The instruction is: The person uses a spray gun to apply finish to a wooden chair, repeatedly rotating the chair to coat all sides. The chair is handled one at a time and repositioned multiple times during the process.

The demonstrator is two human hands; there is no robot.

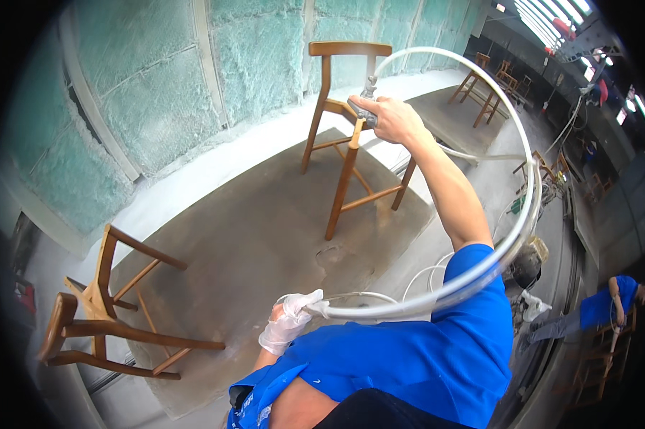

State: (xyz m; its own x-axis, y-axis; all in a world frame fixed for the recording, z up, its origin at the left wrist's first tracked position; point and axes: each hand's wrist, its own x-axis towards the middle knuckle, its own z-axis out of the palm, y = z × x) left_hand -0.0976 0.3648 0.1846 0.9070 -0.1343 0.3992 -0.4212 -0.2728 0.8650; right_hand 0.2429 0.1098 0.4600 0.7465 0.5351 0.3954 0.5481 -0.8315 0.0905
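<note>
My right hand point(395, 120), bare, is closed around a metal spray gun point(367, 91). It is held at the seat height of an upright brown wooden chair point(344, 179) with a curved top rail. A whitish hose point(528, 154) runs from the gun in a wide loop past my right arm, down to my left hand point(291, 323). That hand wears a thin clear plastic glove and grips the hose in front of my body. At the left, a second wooden chair point(104, 325) lies tipped over, its legs pointing sideways.
Both chairs are on a brown board point(229, 214) on the floor. Behind stands a wall of greenish filter panels point(254, 61). More wooden chairs point(488, 86) stand at the far right. A person in blue point(599, 311) works at a chair on the lower right, near a dark container point(528, 261).
</note>
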